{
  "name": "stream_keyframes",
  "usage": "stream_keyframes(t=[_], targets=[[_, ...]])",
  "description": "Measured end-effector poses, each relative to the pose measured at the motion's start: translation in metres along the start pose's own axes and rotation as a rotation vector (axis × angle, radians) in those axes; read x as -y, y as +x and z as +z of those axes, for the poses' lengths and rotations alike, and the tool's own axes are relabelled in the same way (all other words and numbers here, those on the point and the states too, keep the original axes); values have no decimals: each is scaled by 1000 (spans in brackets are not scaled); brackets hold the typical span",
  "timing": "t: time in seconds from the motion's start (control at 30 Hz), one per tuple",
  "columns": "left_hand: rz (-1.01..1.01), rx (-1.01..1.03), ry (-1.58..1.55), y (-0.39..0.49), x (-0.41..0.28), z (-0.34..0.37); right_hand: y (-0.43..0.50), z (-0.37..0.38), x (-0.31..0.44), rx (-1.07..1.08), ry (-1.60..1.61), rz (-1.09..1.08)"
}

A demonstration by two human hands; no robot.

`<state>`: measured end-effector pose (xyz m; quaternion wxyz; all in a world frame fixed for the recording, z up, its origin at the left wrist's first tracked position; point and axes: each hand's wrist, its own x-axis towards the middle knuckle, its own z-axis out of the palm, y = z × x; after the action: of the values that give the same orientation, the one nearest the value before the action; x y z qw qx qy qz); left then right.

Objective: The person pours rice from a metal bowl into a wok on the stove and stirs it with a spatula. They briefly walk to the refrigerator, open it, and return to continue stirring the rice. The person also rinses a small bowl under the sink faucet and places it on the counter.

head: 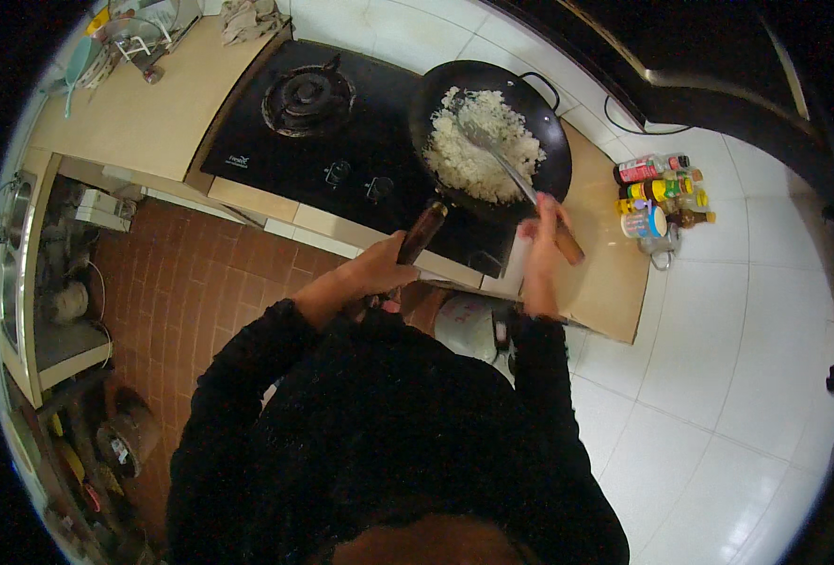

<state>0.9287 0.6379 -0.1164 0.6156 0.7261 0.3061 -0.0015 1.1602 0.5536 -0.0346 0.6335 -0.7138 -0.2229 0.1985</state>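
Observation:
A dark wok (556, 159) sits on the right side of the black glass gas hob (381, 99). White cooked rice (459, 162) is heaped across its inside. My left hand (380, 263) grips the wok's brown handle (422, 232), which points toward me. In my right hand (547, 247) is a metal wok spatula (507, 168) with a wooden handle, its grip end sticking out below my fingers. The spatula's blade rests in the rice, partly buried. A small loop handle (547, 83) stands on the wok's far side.
Left of the wok is a bare gas burner (308, 95). Several sauce bottles and jars (653, 189) line the right wall. A dish rack (141, 44) and a cloth (247, 21) are on the left counter (134, 120). A range hood (713, 63) overhangs the upper right.

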Motion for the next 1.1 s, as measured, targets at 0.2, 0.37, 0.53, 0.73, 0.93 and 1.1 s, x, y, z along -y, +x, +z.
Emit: stream_keyframes(t=[0.2,0.37,0.53,0.73,0.93,1.1], targets=[[44,-2,19,2,5,-2,25,-2,27,12,86,15],[-8,1,-128,0,6,-2,30,-2,31,135,-8,4],[75,-17,-96,5,11,1,33,8,31,91,-20,-122],[3,28,-150,5,10,-3,39,5,22,204,87,-57],[46,-32,-16,8,16,0,38,-5,22,105,64,71],[52,-15,-118,9,21,4,29,9,39,155,95,0]])
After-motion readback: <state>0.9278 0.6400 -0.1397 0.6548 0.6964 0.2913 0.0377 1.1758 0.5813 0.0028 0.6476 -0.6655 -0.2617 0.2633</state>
